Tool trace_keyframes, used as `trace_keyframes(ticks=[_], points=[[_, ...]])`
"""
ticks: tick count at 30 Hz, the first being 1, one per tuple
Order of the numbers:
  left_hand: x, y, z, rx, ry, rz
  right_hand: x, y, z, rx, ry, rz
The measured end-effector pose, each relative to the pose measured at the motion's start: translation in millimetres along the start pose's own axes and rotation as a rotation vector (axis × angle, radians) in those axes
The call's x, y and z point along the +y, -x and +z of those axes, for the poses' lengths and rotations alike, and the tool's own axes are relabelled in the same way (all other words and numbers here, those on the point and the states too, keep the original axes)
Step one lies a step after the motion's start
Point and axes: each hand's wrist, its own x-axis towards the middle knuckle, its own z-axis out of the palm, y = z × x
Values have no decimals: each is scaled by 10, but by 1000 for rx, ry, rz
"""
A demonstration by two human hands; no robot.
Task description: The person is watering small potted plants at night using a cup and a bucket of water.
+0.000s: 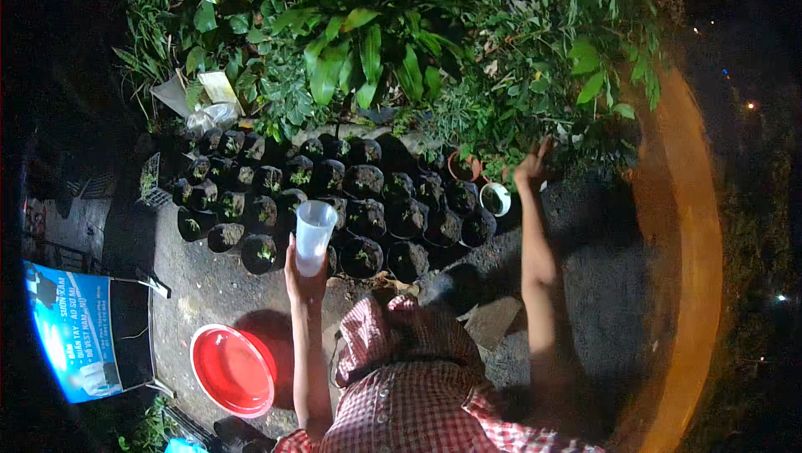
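My left hand [306,282] grips a translucent plastic cup [315,230] near its base. The cup is held over the near rows of black nursery bags [365,218], which are filled with dark soil and many of which bear small seedlings. Whether the cup contains anything, I cannot make out. Stretched far forward on the right, my right hand [531,168] has its fingers extended at the edge of the leafy plants [564,89]. No held object shows in it, and its fingertips blend into the foliage. Just left of that hand stands a white round pot [495,199].
A red plastic basin [232,371] rests on the ground at the left. Beyond it is a lit blue sign [75,334] bearing writing. Terracotta-coloured pots [463,166] stand by the greenery. A flat slab [492,322] lies near my knees. An orange-lit band [683,265] curves along the right.
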Motion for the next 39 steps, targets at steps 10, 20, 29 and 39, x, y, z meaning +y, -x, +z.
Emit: trace_keyframes(ticks=[10,20,29,39], points=[[-817,337,1488,6,324,-218,97,351,-612,-801,-2111,80],[-1844,770,2668,-56,354,-244,82,501,-797,-918,-2338,138],[-2100,666,2779,2,98,-272,333,369,-106,-784,-2411,633],[-2216,548,2777,-28,89,-219,269,216,355,-911,-2484,721]])
